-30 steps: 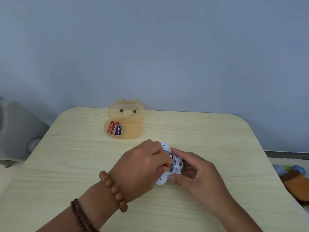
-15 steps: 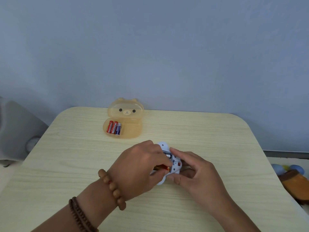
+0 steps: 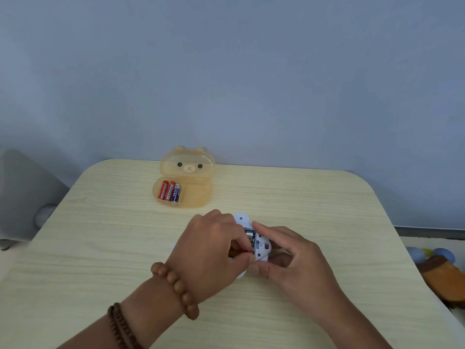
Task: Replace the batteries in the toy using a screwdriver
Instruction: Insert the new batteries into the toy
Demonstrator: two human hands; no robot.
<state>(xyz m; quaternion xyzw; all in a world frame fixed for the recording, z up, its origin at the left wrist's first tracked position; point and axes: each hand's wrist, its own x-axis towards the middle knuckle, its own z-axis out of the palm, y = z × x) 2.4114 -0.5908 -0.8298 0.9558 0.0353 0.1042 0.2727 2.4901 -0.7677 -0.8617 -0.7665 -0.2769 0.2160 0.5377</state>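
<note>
Leftward by a little, the red battery [image 3: 237, 252] has slid from the white toy [image 3: 261, 253], so more of its length shows under the fingers than a second ago. The toy lies on the table [image 3: 100, 248] at lower centre of the frame, its compartment open, a silver cell end visible inside.

The battery could spring free or go in crooked if the pinch slips. I cannot tell its polarity.

The left hand [image 3: 211, 248], palm down, pinches the battery. The right hand [image 3: 297, 258] grips the toy, forefinger on its upper edge and thumb on its lower edge. Spare batteries [image 3: 169, 191] sit in the open bear case [image 3: 196, 195], left of centre.
</note>
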